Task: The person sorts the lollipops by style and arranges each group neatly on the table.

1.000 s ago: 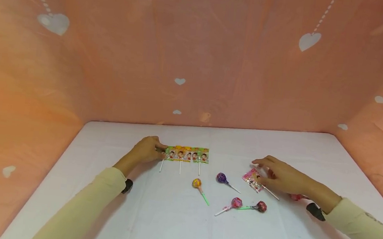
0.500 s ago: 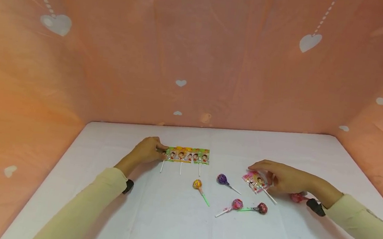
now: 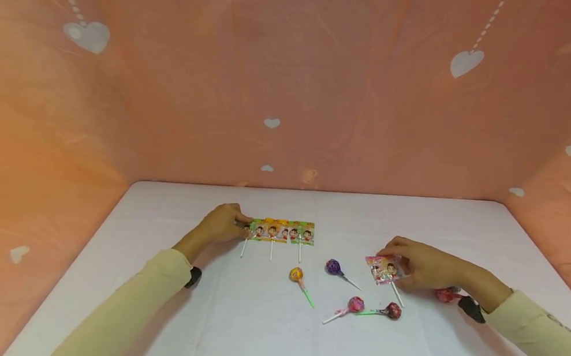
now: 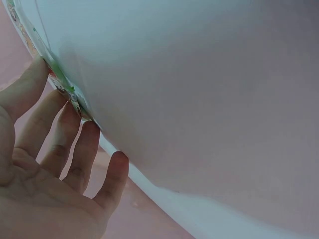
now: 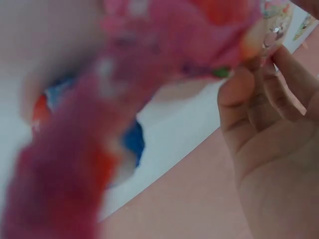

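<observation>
In the head view my left hand [image 3: 223, 223] touches the left end of a row of flat-wrapped lollipops. Its fingertips rest on a green-wrapped lollipop [image 3: 258, 230], as the left wrist view also shows. Beside that one lie an orange-wrapped lollipop [image 3: 273, 232] and another green-wrapped lollipop [image 3: 302, 235], white sticks toward me. On the right, my right hand [image 3: 425, 266] pinches a pink flat-wrapped lollipop [image 3: 383, 269] by its right side, the stick slanting down. The right wrist view shows its clear, printed wrapper [image 5: 275, 27] at the fingertips.
Round lollipops lie between the hands: purple [image 3: 333, 267], yellow [image 3: 297, 275], pink [image 3: 356, 305] and dark red [image 3: 394, 311]. A red-pink lollipop [image 3: 444, 295] sits under the right wrist, blurred and large in its wrist view. Peach cloth [image 3: 295, 86] walls the white table [image 3: 227, 334].
My right fingers have closed on the pink flat-wrapped lollipop and turned it, so its stick points more toward me. The left hand stays at the row.
</observation>
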A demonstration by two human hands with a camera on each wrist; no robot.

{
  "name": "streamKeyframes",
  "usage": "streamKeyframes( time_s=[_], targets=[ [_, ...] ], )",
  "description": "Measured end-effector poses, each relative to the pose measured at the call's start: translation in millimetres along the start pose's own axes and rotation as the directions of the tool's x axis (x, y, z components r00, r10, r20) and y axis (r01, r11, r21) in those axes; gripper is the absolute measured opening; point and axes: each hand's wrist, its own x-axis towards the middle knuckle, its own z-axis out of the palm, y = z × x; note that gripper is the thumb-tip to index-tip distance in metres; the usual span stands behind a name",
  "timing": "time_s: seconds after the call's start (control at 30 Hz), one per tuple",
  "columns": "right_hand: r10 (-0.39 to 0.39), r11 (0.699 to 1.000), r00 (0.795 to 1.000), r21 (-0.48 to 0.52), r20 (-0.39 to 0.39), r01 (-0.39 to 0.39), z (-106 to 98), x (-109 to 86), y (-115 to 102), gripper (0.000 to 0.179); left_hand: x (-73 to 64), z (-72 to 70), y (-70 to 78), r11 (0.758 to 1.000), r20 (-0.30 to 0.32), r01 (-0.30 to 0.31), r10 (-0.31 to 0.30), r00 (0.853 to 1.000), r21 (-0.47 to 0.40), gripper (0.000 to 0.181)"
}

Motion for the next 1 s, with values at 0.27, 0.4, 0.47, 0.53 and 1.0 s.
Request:
streamKeyframes(
  time_s=[0.27, 0.4, 0.47, 0.53, 1.0],
  targets=[
    [0.011, 0.997, 0.997, -0.069, -0.074, -0.016, 5.4, -1.3, -2.2, 0.05, 0.2, 0.5, 0.4, 1.0, -0.005, 0.011, -0.011, 1.0, -0.012, 0.04],
    [0.012, 0.996, 0.995, -0.089, -0.102, -0.021, 8.8, -2.6, -2.3, 0.045, 0.7, 1.2, -0.2, 1.0, -0.005, 0.006, -0.006, 1.0, -0.005, 0.04],
    [0.007, 0.994, 0.993, -0.108, -0.121, -0.02, 10.1, -2.4, -1.9, 0.044, 1.1, 1.1, -0.8, 1.0, -0.008, 0.001, -0.001, 1.0, -0.001, 0.04],
    [0.01, 0.992, 0.99, -0.123, -0.139, -0.028, 11.6, -1.9, -0.8, 0.044, 1.2, 1.0, -1.5, 1.0, -0.011, -0.001, 0.001, 1.0, 0.001, 0.039],
    [0.108, 0.982, 0.981, -0.138, -0.163, -0.131, 19.2, -2.5, -8.9, 0.06, 0.9, 0.3, -1.1, 1.0, -0.01, 0.004, -0.004, 1.0, -0.004, 0.04]
  ],
)
